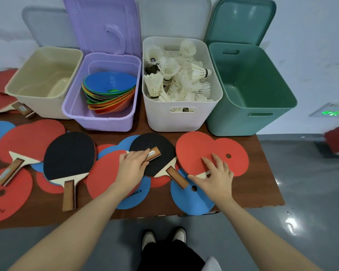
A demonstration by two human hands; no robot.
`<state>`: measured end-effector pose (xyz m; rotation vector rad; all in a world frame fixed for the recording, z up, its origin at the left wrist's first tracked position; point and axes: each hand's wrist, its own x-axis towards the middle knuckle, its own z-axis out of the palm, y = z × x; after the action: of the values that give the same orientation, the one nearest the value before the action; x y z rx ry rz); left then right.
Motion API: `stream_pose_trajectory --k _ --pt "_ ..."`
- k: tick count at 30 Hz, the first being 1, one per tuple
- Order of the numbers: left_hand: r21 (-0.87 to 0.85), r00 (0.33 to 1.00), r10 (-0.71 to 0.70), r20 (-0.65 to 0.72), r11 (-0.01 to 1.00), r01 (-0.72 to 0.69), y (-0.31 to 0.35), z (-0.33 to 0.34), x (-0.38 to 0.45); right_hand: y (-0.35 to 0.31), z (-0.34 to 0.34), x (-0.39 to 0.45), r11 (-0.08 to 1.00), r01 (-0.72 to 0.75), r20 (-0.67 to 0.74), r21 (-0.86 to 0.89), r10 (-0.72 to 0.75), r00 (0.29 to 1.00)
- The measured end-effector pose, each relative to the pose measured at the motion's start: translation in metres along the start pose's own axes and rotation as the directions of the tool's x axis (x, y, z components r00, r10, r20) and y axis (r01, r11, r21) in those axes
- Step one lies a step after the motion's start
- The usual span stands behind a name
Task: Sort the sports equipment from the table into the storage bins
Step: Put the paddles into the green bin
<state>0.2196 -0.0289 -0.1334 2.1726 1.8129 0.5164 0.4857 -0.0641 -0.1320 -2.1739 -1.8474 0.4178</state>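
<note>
The left hand (132,163) grips the handle of a paddle (106,173) lying red face up on the worktop (262,182), that handle pointing up and right toward the bins. The right hand (215,175) rests with spread, relaxed fingers on another red paddle (196,149), seemingly holding nothing. The empty green bin (250,106) stands behind, nearer the right hand.

The left hand (133,163) gripped a paddle handle (153,153); the right hand (216,173) rested on a red paddle (196,149) near the table's (266,184) right edge.
</note>
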Motion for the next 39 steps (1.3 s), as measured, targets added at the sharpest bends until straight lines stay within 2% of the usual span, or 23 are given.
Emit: stream_pose_trajectory --k 3,8,14,19,22,24,25,27,28,30,32,36,39 --pt "-0.041 0.997 0.037 -0.065 0.998 -0.04 -0.002 -0.008 -0.001 0.001 -0.004 -0.003 1.0 -0.024 -0.011 0.0 0.024 1.0" --pt "-0.106 0.99 0.099 -0.096 0.988 -0.109 0.012 -0.019 -0.003 0.007 -0.009 -0.006 0.998 -0.028 -0.014 0.05 0.029 0.999" --pt "-0.079 0.954 0.292 -0.07 0.952 -0.297 0.051 -0.014 0.01 0.025 -0.021 0.005 0.998 -0.011 -0.003 0.065 0.011 1.0" --pt "-0.056 0.91 0.413 0.024 0.91 -0.411 0.071 0.003 0.014 0.052 -0.03 0.008 0.994 -0.062 -0.017 0.092 0.064 0.998" --pt "-0.1 0.94 0.312 0.142 0.949 -0.3 0.082 0.015 0.003 0.066 -0.03 0.007 0.991 -0.083 0.003 0.101 0.083 0.997" --pt "-0.158 0.966 0.166 0.198 0.978 -0.136 0.086 0.023 -0.01 0.073 -0.028 0.006 0.992 -0.072 0.019 0.1 0.07 0.997" --pt "-0.169 0.982 0.067 0.178 0.985 -0.037 0.089 0.026 -0.017 0.075 -0.028 0.006 0.993 -0.061 0.025 0.1 0.058 0.998" --pt "-0.075 0.982 -0.183 0.046 0.98 0.186 0.093 0.033 -0.026 0.076 -0.026 0.007 0.994 -0.035 0.036 0.103 0.031 0.999" --pt "-0.019 0.94 -0.34 -0.008 0.94 0.34 0.096 0.035 -0.027 0.075 -0.025 0.008 0.994 -0.023 0.041 0.106 0.019 0.999" --pt "-0.015 0.785 -0.62 -0.012 0.785 0.62 0.102 0.036 -0.023 0.073 -0.023 0.012 0.994 0.001 0.047 0.108 -0.006 0.999" --pt "-0.03 0.666 -0.743 0.06 0.666 0.745 0.106 0.037 -0.016 0.07 -0.022 0.017 0.994 0.029 0.055 0.103 -0.035 0.998" --pt "0.031 0.585 -0.801 0.127 0.593 0.805 0.102 0.042 -0.011 0.066 -0.02 0.026 0.992 0.059 0.059 0.113 -0.066 0.996" --pt "0.032 0.589 -0.8 0.112 0.596 0.802 0.099 0.043 -0.016 0.066 -0.021 0.03 0.989 0.088 0.071 0.121 -0.097 0.993"
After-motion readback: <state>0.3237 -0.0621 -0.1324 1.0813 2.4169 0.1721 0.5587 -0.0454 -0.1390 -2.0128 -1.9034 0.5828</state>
